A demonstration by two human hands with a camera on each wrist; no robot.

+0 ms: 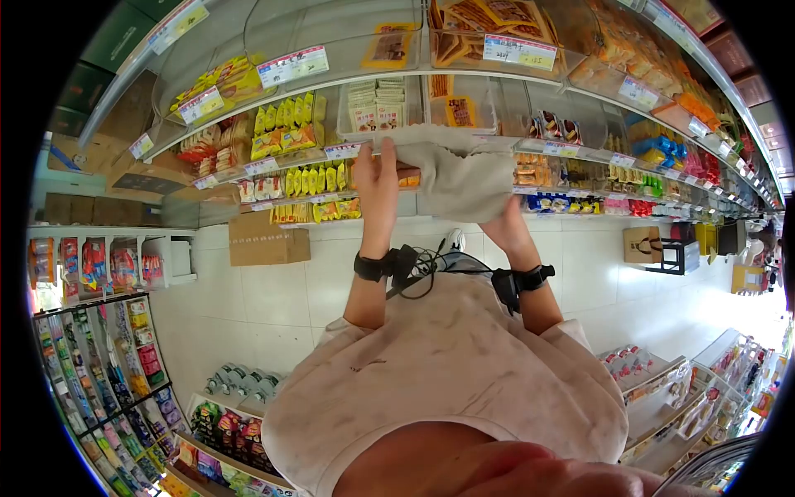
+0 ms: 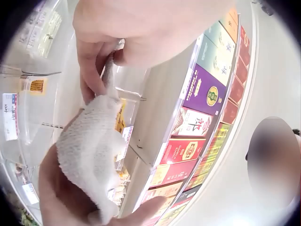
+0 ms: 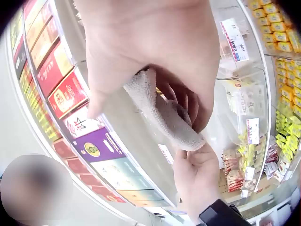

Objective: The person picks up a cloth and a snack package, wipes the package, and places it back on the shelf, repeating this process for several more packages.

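A grey-beige cloth is stretched between my two hands in front of the snack shelves. My left hand pinches its left end; in the left wrist view, the thumb and fingers close on a narrow, gathered part of the cloth. At the opposite end, my right hand grips the cloth from below. The right wrist view shows the right hand's fingers curled around the folded cloth, partly hidden behind it. Both wrists wear black straps.
Shelves with clear bins of packaged snacks and price tags curve around ahead. Boxed goods line an upper shelf. A cardboard box stands on the tiled floor at left, and more racks stand behind.
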